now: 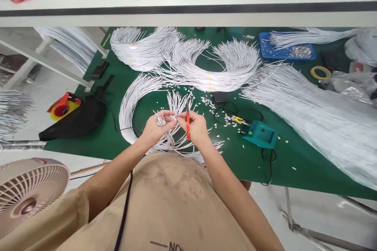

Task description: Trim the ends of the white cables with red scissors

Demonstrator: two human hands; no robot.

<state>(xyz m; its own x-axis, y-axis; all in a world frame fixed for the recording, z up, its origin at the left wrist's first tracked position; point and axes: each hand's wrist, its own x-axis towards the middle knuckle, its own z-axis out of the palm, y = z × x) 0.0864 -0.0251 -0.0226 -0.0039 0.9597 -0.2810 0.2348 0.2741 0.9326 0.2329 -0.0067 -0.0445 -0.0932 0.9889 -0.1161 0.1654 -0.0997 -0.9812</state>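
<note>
My left hand (156,127) is closed around a small cluster of white connector pieces (160,119) and the ends of thin white wires. My right hand (196,125) grips orange-handled pliers (187,123), their tip pointing up toward a fanned bundle of white wires (176,104). Both hands hover close together over the near edge of the green mat (123,153). A curved bundle of white wires (129,106) loops round to the left of my hands.
Several large white wire bundles (206,66) lie across the mat, with a big sheaf (318,113) at the right. A teal box (260,134), yellow-handled cutters (238,119), blue tray (287,47), tape roll (320,72), black bag (79,119) and a fan (26,192) surround me.
</note>
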